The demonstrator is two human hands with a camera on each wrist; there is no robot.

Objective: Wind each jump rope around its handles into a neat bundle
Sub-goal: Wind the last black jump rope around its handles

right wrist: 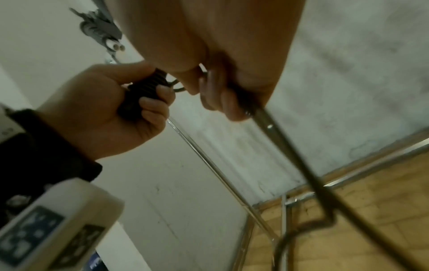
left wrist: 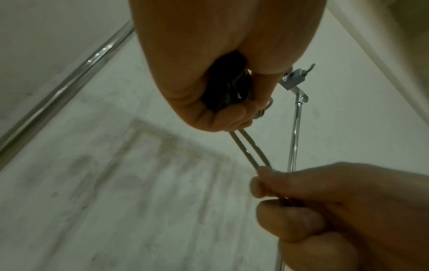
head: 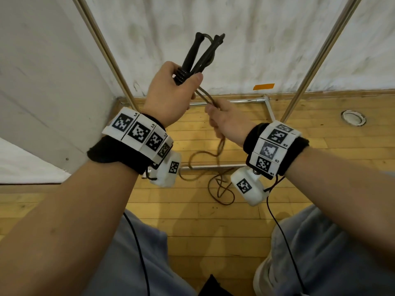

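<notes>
My left hand [head: 171, 90] grips two dark jump-rope handles [head: 198, 54] by their ribbed lower ends, and the handles point up and splay apart in front of the wall. Two strands of brown rope [head: 203, 96] run from under that fist down to my right hand [head: 222, 118], which pinches them just below and to the right. Below the right hand the rope [head: 218, 165] hangs in loose loops down to the wooden floor. The left wrist view shows the two strands [left wrist: 248, 150] taut between the left hand [left wrist: 223, 102] and the right hand [left wrist: 290, 198]. In the right wrist view the rope [right wrist: 299, 161] slants down from the right hand [right wrist: 227, 91].
A metal frame with slanted poles [head: 106, 52] and floor bars [head: 230, 101] stands against the white wall. An orange tape strip [head: 264, 86] is on the wall, and a round fitting [head: 353, 117] is set in the wooden floor. My knees are at the bottom.
</notes>
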